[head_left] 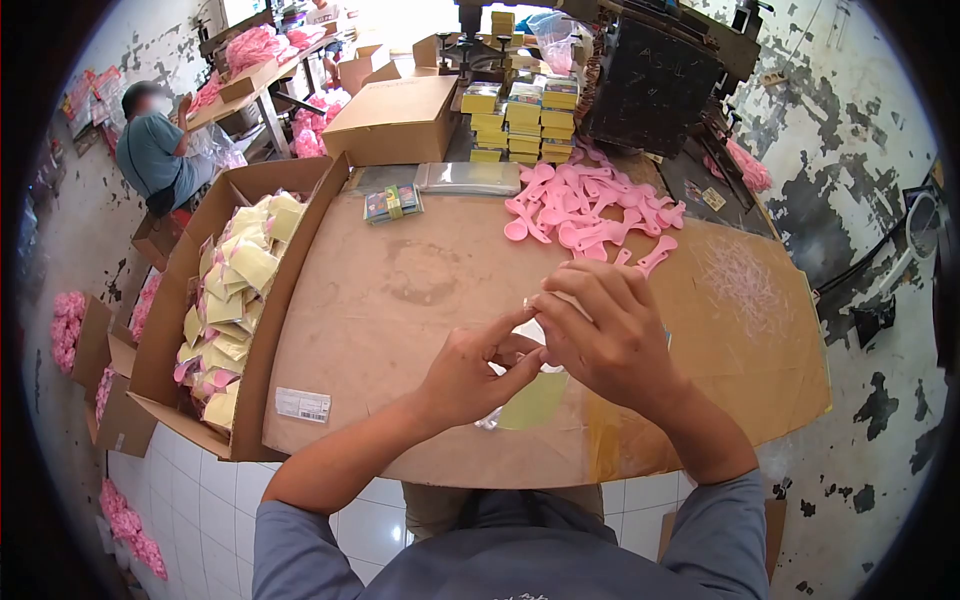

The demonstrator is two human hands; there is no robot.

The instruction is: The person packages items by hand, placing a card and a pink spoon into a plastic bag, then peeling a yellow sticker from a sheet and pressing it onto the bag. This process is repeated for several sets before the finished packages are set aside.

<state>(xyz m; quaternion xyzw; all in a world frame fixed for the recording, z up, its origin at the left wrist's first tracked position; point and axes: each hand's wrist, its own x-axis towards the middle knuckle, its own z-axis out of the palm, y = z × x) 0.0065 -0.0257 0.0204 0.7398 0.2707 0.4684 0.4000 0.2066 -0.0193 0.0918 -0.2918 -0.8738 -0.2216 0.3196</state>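
Card [535,402]: below left hand [468,372], right hand [608,342] | fingers curled, cannot tell whether gripping | spoons [592,232]: heaped ahead, presumably for easy reach

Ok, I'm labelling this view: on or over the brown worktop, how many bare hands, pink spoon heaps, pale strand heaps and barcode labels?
Bare hands: 2 (left hand, right hand)
Pink spoon heap: 1
Pale strand heap: 1
Barcode label: 1
Total: 5
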